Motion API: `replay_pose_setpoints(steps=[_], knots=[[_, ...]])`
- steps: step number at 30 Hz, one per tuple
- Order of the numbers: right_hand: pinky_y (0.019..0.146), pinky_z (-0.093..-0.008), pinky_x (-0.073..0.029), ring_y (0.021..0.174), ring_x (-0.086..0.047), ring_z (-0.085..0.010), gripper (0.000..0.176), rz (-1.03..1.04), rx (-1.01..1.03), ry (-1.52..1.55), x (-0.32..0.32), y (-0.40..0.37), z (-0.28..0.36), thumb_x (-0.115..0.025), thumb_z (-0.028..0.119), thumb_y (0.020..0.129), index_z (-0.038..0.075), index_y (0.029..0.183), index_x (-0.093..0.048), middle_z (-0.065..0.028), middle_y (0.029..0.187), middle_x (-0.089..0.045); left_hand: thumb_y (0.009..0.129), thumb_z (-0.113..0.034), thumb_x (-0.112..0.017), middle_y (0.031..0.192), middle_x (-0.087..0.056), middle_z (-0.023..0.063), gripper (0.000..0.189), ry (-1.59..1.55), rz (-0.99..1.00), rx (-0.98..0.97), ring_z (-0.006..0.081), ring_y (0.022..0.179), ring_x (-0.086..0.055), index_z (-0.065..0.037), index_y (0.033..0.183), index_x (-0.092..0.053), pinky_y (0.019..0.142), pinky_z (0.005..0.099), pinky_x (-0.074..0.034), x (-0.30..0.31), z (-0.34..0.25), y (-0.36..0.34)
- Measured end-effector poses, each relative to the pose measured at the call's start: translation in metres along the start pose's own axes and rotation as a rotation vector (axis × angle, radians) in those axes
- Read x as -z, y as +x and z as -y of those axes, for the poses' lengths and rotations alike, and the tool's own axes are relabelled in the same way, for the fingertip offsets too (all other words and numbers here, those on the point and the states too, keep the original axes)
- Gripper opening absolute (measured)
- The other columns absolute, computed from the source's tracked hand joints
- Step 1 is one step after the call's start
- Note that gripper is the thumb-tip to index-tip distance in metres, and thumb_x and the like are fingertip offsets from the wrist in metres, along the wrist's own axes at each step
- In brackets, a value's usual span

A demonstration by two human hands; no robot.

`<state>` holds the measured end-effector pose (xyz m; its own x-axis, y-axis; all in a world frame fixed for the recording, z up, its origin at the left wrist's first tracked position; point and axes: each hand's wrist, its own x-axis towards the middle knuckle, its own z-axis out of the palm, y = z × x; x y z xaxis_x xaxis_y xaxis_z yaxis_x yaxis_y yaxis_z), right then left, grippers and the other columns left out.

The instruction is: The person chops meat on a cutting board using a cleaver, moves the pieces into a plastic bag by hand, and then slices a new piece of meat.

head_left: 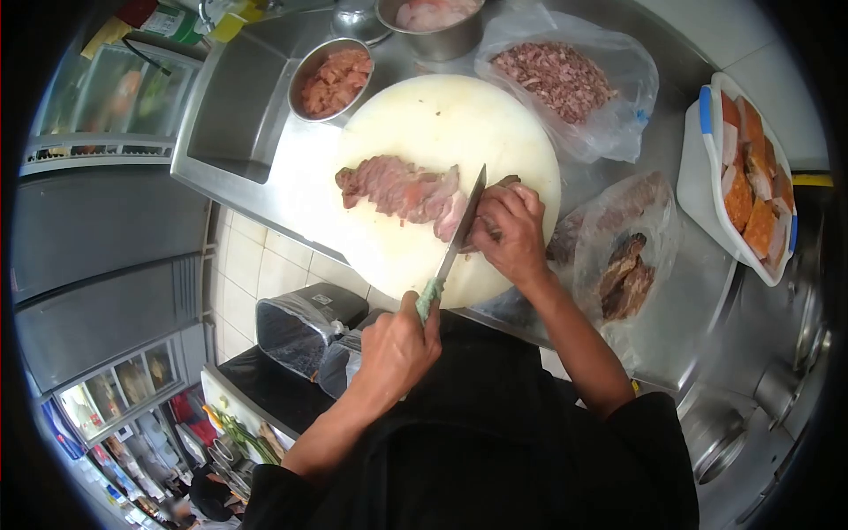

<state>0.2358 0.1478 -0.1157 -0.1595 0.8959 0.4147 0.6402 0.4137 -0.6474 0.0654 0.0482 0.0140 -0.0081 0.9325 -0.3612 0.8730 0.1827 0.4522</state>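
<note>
My left hand (397, 349) is wrapped round the green handle of a knife (464, 221). The blade points up and away across a round white cutting board (389, 115), against the meat. Sliced pieces of meat (402, 190) lie in an overlapping row left of the blade. Just right of the blade, my right hand (511, 231), fingers bent, grips the uncut end of the meat, which it mostly covers.
Behind the board stand a metal bowl of meat pieces (336, 78), another metal bowl (433, 35) and a bag of chopped meat (555, 79). To the right are bagged dark meat (627, 278) and a white tub (707, 190). A sink (234, 110) is left; a bin (305, 327) stands below.
</note>
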Motion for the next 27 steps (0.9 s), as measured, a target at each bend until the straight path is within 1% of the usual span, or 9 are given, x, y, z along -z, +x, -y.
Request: replay_pose_setpoints(steps=[3,5,13,16,20,22,24,26,27], knots=[[0.097,-0.0438,-0.040,0.114,-0.054,-0.0278,0.016,-0.012,0.014,-0.026,-0.002,-0.002,0.000,-0.074,0.012,0.073,0.010,0.089,-0.070,-0.0011,0.109,-0.068,0.096,-0.022,-0.062,0.060,-0.061,0.0291,0.026,0.013,-0.031,-0.030,0.0499,0.057,-0.063,0.003,0.095,-0.056,0.053,0.0567,-0.052,-0.015,0.000,0.026],[0.097,-0.0437,-0.040,0.114,-0.054,-0.0275,0.016,-0.020,0.018,-0.028,-0.005,-0.003,0.000,-0.074,0.012,0.073,0.010,0.089,-0.070,-0.0007,0.109,-0.068,0.095,-0.020,-0.062,0.064,-0.060,0.0317,0.024,-0.043,-0.127,-0.048,0.0530,0.064,-0.061,0.004,0.093,-0.058,0.060,0.0588,-0.050,-0.027,-0.006,0.056],[0.095,-0.0430,-0.040,0.114,-0.053,-0.0272,0.017,0.006,-0.022,-0.013,-0.002,-0.001,0.001,-0.073,0.011,0.071,0.011,0.088,-0.069,-0.0005,0.108,-0.067,0.095,-0.023,-0.062,0.062,-0.061,0.0327,0.027,-0.009,-0.047,0.005,0.0518,0.060,-0.063,0.004,0.098,-0.060,0.057,0.0593,-0.052,-0.026,0.010,0.017],[0.095,-0.0432,-0.040,0.114,-0.053,-0.0279,0.018,0.031,-0.008,-0.001,-0.003,-0.002,-0.002,-0.073,0.011,0.071,0.010,0.089,-0.068,-0.0014,0.109,-0.067,0.096,-0.023,-0.061,0.071,-0.062,0.0344,0.028,-0.022,-0.048,0.062,0.0534,0.070,-0.063,0.005,0.099,-0.063,0.066,0.0598,-0.051,-0.034,-0.002,0.059],[0.095,-0.0454,-0.040,0.115,-0.053,-0.0312,0.018,-0.001,0.042,0.010,-0.001,-0.002,0.001,-0.072,0.010,0.072,0.008,0.089,-0.068,-0.0044,0.109,-0.068,0.097,-0.028,-0.060,0.075,-0.064,0.0344,0.034,-0.184,-0.272,-0.156,0.0527,0.077,-0.065,0.006,0.093,-0.065,0.070,0.0566,-0.052,-0.046,-0.023,0.135],[0.096,-0.0468,-0.040,0.115,-0.053,-0.0326,0.019,-0.007,0.013,0.002,-0.004,-0.004,-0.001,-0.072,0.010,0.073,0.006,0.091,-0.069,-0.0062,0.109,-0.069,0.097,-0.028,-0.060,0.074,-0.064,0.0338,0.035,-0.143,-0.276,-0.150,0.0520,0.077,-0.065,0.006,0.093,-0.065,0.070,0.0554,-0.052,-0.033,-0.024,0.152],[0.099,-0.0473,-0.038,0.119,-0.051,-0.0329,0.025,-0.005,0.058,-0.017,-0.009,-0.006,-0.008,-0.072,0.012,0.075,0.006,0.099,-0.069,-0.0074,0.115,-0.067,0.098,-0.029,-0.059,0.074,-0.064,0.0332,0.036,-0.090,-0.282,-0.158,0.0512,0.077,-0.066,0.007,0.093,-0.065,0.070,0.0542,-0.053,-0.018,-0.025,0.156],[0.102,-0.0493,-0.036,0.124,-0.048,-0.0333,0.031,0.006,-0.008,-0.021,-0.009,-0.012,-0.006,-0.070,0.013,0.077,0.007,0.107,-0.065,-0.0088,0.125,-0.061,0.096,-0.026,-0.058,0.074,-0.065,0.0324,0.033,-0.253,-0.203,-0.060,0.0498,0.073,-0.066,0.006,0.089,-0.065,0.069,0.0547,-0.053,-0.005,-0.018,0.137],[0.104,-0.0515,-0.033,0.128,-0.044,-0.0352,0.038,0.006,-0.016,-0.059,-0.001,-0.008,0.002,-0.068,0.014,0.078,0.008,0.114,-0.060,-0.0122,0.134,-0.053,0.097,-0.024,-0.058,0.073,-0.065,0.0313,0.031,-0.251,-0.215,-0.106,0.0503,0.072,-0.066,0.006,0.092,-0.064,0.068,0.0554,-0.053,0.002,-0.014,0.125]])
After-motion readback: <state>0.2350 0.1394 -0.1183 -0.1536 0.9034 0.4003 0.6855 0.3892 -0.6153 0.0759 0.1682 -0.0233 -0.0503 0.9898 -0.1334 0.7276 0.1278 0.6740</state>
